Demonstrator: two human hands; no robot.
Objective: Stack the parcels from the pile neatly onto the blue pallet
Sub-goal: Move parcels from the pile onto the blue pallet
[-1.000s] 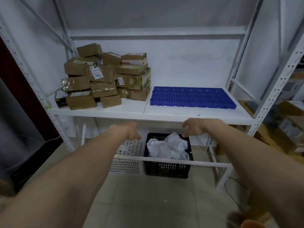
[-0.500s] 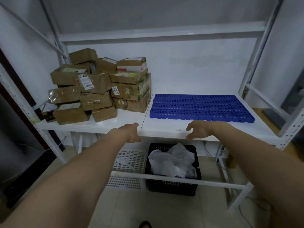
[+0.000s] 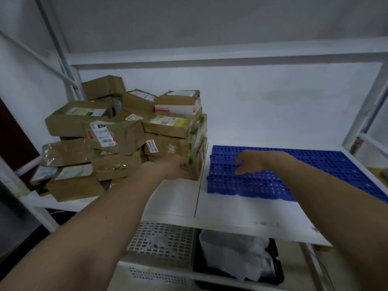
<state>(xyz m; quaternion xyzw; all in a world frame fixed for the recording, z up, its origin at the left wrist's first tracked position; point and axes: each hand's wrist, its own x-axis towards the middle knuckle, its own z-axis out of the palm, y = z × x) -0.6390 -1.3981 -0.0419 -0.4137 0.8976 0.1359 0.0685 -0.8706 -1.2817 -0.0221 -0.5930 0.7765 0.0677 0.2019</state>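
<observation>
A pile of brown cardboard parcels (image 3: 117, 135), several with white labels, stands on the left half of the white shelf (image 3: 174, 198). Flat on the right half lies the blue pallet (image 3: 325, 160), with nothing on it. My left hand (image 3: 174, 166) reaches the pile's right end and touches the front of the bottom parcel (image 3: 198, 164), which carries green print. Whether its fingers curl round the box edge is blurred. My right hand (image 3: 252, 162) hovers over the pallet's left part, fingers loosely curled, holding nothing.
Under the shelf stand a black crate (image 3: 277, 269) stuffed with white wrapping and a white perforated basket (image 3: 163, 240). White steel uprights (image 3: 367, 106) frame the shelf on both sides, and a cross beam (image 3: 210, 57) runs above the pile.
I have come closer to the shelf. Both hands rose from its front edge: the left went forward to the bottom right parcel, the right moved over the pallet.
</observation>
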